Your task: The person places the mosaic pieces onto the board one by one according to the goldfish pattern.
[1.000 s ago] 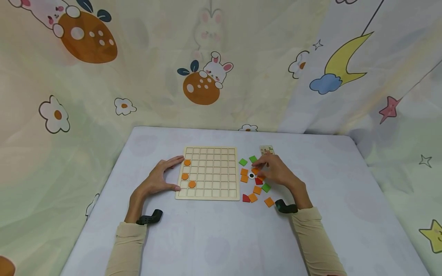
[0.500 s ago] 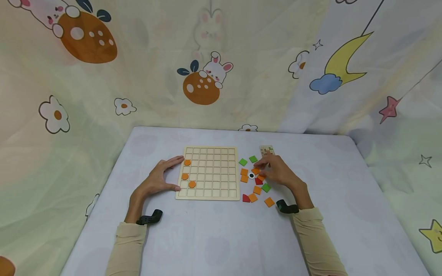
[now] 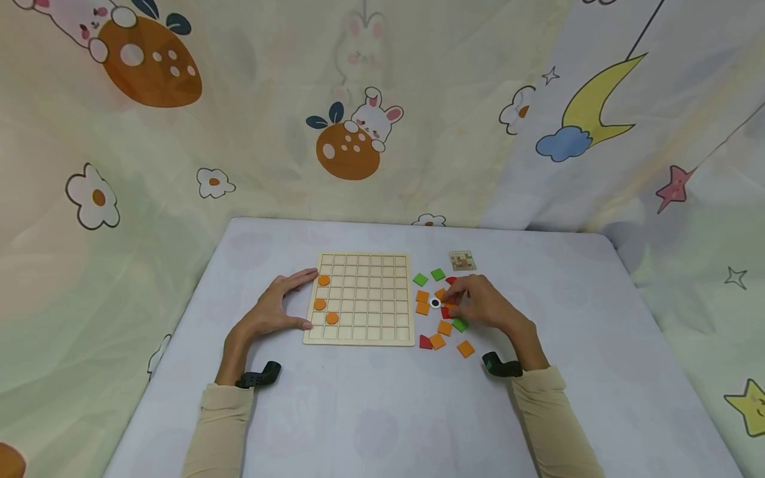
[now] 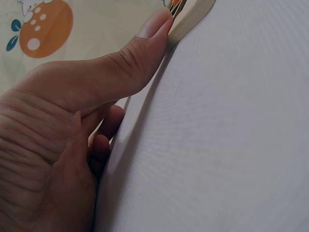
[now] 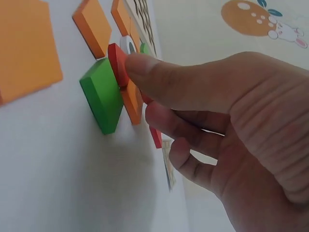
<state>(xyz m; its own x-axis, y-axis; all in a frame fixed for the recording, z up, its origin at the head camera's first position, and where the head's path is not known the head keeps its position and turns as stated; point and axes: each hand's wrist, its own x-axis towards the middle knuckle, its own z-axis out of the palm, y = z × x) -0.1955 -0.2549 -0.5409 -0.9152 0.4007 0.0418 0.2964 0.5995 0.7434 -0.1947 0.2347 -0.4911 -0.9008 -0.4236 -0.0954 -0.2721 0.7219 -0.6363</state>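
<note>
My left hand (image 3: 276, 308) rests at the left edge of a wooden grid board (image 3: 370, 299), thumb and fingers spread along it. In the left wrist view, the thumb touches the board's rim (image 4: 193, 21). Three orange discs (image 3: 332, 318) sit on the board's left side. My right hand (image 3: 487, 304) is low over loose tiles, thumb and fingers bent close together. In the right wrist view, the thumb tip overlaps a red tile (image 5: 116, 60), close to a green tile (image 5: 103, 96). Red shows between thumb and fingers; I cannot tell whether they pinch a tile.
Several orange tiles (image 3: 465, 348), green tiles (image 3: 438, 274) and a red tile (image 3: 425, 342) lie right of the board, around a white ring-shaped piece with a black centre (image 3: 435, 303). A small patterned card (image 3: 463, 260) lies behind them.
My right hand has shifted slightly right and toward me, uncovering the patterned card and a red tile near it. The left hand and the discs on the board stay put.
</note>
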